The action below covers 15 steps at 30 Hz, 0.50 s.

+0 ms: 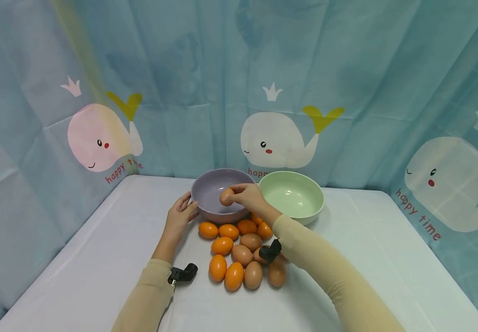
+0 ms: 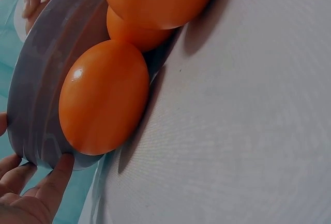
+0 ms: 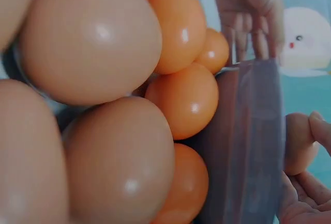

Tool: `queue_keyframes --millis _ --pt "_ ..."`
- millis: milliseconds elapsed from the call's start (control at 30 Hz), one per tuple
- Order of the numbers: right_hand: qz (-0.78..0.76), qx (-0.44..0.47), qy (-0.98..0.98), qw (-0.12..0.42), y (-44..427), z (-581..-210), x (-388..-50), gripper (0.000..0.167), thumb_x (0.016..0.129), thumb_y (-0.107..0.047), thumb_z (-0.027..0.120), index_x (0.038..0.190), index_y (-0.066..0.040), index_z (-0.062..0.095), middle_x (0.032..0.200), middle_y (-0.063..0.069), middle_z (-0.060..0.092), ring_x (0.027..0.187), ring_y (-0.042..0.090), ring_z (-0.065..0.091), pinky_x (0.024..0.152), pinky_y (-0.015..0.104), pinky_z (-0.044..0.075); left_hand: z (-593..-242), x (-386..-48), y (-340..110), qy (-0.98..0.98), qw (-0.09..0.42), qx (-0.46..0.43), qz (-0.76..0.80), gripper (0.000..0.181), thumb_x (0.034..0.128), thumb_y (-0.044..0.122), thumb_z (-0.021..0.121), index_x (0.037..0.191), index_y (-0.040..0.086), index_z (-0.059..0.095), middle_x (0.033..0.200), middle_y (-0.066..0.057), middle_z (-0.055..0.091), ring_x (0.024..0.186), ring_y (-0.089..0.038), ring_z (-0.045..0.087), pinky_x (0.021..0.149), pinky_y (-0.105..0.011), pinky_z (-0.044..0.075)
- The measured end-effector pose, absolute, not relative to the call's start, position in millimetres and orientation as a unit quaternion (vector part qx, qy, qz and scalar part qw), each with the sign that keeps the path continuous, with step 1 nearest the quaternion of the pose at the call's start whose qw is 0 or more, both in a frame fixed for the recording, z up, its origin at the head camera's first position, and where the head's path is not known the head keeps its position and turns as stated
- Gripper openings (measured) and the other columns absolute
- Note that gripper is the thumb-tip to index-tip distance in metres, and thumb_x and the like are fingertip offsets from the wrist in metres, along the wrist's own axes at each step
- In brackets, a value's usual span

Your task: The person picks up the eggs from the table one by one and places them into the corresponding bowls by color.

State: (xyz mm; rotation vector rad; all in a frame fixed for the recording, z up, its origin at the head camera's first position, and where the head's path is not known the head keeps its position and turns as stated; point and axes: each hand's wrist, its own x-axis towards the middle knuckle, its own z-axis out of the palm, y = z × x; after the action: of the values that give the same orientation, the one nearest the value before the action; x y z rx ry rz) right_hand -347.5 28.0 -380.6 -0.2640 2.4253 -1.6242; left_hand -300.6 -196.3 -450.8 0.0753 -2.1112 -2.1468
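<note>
egg (image 3: 298, 154), brown and oval, hangs above the round purple bowl (image 3: 257, 141) in the right wrist view, pinched by the right hand (image 3: 309, 203); a slip could crack it. left wrist: the left hand (image 2: 33, 193) holds the bowl; shifting it could roll the glossy orange egg-shaped pieces (image 2: 105, 100). head: red "happy time" lettering (image 1: 403, 201) marks the blue fabric curtain (image 1: 222, 55).

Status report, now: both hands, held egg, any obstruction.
Right hand pinches brown egg above purple bowl. Left hand holds the bowl's side. No obstruction visible between egg and bowl.
</note>
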Motion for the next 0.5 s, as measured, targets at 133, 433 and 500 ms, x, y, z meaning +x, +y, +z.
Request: queue_keyframes --millis 133,433,500 --pt "-0.552 -0.090 0.822 0.109 18 -386 -356 0.051 0.082 -0.027 0.082 0.128 -0.008 0.068 0.128 0.010 0.068 0.120 0.024 0.062 0.104 0.038 0.056 -451 -301 -197 -0.699 0.064 0.024 -0.712 0.061 0.1023 0.019 0.057 0.156 0.008 0.030 0.165 -0.009 0.025 0.146 -0.027 0.038 0.110 -0.044 0.048" --pt "-0.495 -0.128 0.853 0.104 7 -389 -365 0.049 0.082 -0.025 0.083 0.124 -0.006 0.070 0.121 0.011 0.072 0.113 0.024 0.065 0.101 0.036 0.057 -452 -302 -197 -0.696 0.063 0.027 -0.714 0.061 0.1022 0.017 0.057 0.156 0.007 0.030 0.165 -0.010 0.025 0.145 -0.027 0.039 0.109 -0.044 0.049" --pt "-0.469 -0.140 0.866 0.104 5 -389 -367 0.049 0.082 -0.026 0.083 0.125 -0.006 0.069 0.122 0.011 0.072 0.113 0.024 0.065 0.102 0.036 0.057 -452 -302 -197 -0.697 0.064 0.028 -0.714 0.060 0.1023 0.017 0.056 0.156 0.007 0.031 0.165 -0.010 0.025 0.146 -0.027 0.039 0.109 -0.043 0.049"
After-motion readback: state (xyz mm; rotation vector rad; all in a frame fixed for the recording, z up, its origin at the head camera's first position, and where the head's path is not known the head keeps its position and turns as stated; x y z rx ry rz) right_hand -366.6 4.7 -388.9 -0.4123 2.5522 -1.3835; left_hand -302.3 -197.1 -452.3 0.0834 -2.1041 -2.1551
